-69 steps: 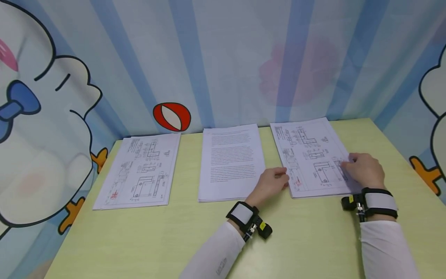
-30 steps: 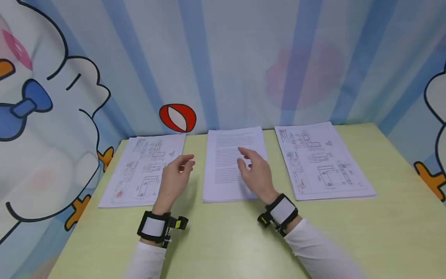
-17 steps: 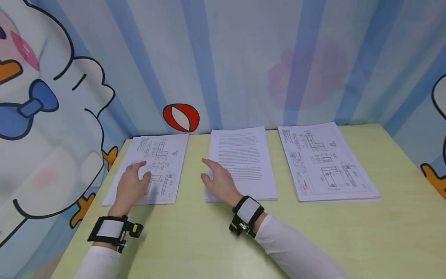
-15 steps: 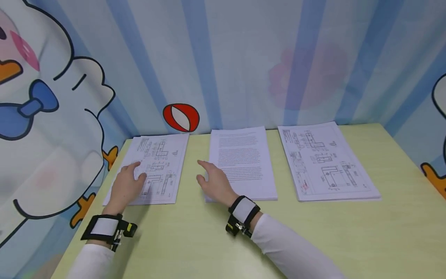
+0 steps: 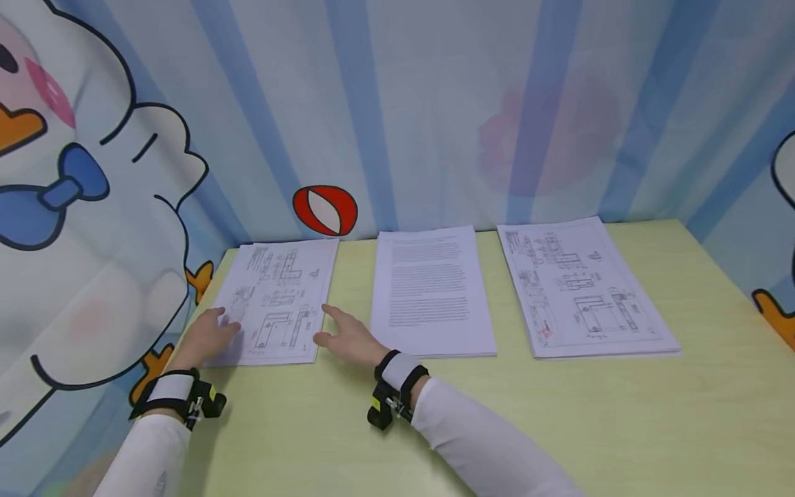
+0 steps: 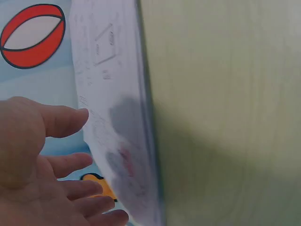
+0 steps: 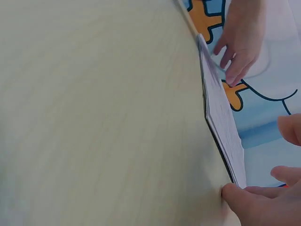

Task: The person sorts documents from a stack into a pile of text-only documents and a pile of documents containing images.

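Observation:
On the left of the table lies a stack of paper sheets (image 5: pixel 282 293), its top page printed with technical drawings and a small red mark. My left hand (image 5: pixel 203 338) is at the stack's left side, fingers loosely extended, thumb over the paper; the left wrist view shows this hand (image 6: pixel 51 165) beside the sheets with nothing gripped. At the stack's right edge is my right hand (image 5: pixel 352 340), fingers stretched toward it. In the right wrist view, a fingertip of the right hand (image 7: pixel 263 200) is by the stack's corner; whether it touches I cannot tell.
A stack of text pages (image 5: pixel 428 290) lies in the middle of the yellowish table (image 5: pixel 323 428). Farther right is another stack of drawings (image 5: pixel 584 290). A striped curtain (image 5: pixel 428 117) with cartoon figures stands behind the table.
Both hands have left the right stack and moved left across the table. The left hand has gone over the left stack to its outer side; the right hand has come to its right edge.

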Available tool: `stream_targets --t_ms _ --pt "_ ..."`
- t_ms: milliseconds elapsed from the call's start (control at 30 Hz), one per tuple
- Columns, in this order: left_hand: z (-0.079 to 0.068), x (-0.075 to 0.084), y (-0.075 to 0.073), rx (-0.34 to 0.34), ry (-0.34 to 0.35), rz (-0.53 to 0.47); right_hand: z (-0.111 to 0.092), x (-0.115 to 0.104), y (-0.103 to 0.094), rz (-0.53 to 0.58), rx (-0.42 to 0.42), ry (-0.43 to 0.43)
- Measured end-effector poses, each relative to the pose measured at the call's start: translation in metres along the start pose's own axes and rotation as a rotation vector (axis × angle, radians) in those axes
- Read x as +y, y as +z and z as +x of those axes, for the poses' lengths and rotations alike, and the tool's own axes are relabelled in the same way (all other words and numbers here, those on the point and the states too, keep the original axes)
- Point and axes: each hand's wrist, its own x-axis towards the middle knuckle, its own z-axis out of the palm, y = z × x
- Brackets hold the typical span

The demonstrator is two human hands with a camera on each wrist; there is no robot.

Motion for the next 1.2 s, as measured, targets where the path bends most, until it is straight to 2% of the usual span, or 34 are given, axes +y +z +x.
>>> stream_targets --t_ms 133,200,433,533,733,967,1067,1200 --pt "0.006 -0.005 0.005 -0.026 -0.002 0.011 0.002 -0.005 0.005 0.113 -0.025 0.045" --pt "0.008 -0.006 0.009 -0.032 0.004 0.017 0.005 -0.006 0.008 0.204 -0.023 0.058" --pt "0.011 -0.006 0.011 -0.001 -0.025 -0.002 0.009 -0.004 0.012 0.690 0.003 0.124" --pt "0.011 -0.006 0.011 0.007 -0.042 -0.007 0.009 -0.002 0.012 0.805 0.000 0.135" --pt "0.007 -0.004 0.010 0.024 -0.064 -0.026 0.011 0.001 0.010 0.894 -0.005 0.186" --pt "0.000 -0.003 0.011 0.001 -0.074 -0.040 0.015 0.002 0.011 0.942 0.012 0.227" --pt "-0.003 -0.004 0.013 -0.014 -0.062 -0.041 0.016 0.004 0.011 0.972 0.014 0.223" --pt "-0.004 -0.004 0.016 0.000 -0.018 -0.021 0.018 0.005 0.010 0.995 0.018 0.206"
